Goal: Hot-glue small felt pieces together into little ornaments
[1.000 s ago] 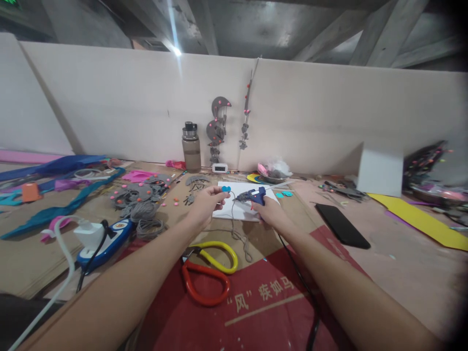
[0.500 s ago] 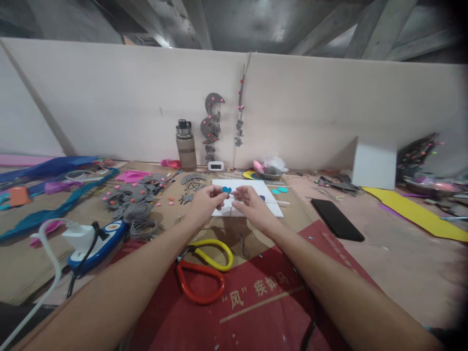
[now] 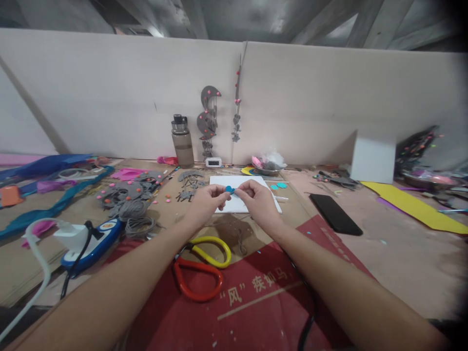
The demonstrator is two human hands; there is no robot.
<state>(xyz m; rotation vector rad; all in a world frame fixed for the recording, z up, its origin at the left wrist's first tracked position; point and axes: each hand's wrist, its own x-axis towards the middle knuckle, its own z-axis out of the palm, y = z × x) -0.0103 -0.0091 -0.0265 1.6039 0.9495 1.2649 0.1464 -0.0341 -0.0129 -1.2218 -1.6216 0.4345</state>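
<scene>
A small blue piece with rounded edges point(image 3: 229, 189) is pinched between my two hands above the white board point(image 3: 239, 208). My left hand point(image 3: 207, 201) grips it from the left with thumb and finger. From the right, my right hand point(image 3: 259, 201) has its fingertips closed on the same piece. A thin grey cord point(image 3: 240, 241) shows below my hands. Nearer to me lie scissors with one red and one yellow handle point(image 3: 199, 280). Turquoise pieces point(image 3: 278, 186) lie just right of the board.
Grey felt pieces with pink and orange dots point(image 3: 129, 195) and grey cord coils point(image 3: 141, 226) lie left. A blue-and-white power strip point(image 3: 93, 246) sits nearer. A bottle point(image 3: 182, 144) stands at the back wall. On the right are a black phone point(image 3: 335, 214) and a yellow sheet point(image 3: 413, 207).
My right hand has moved its fingertips together onto the blue piece; before, its fingers were apart at the grey cord. The view has shifted slightly.
</scene>
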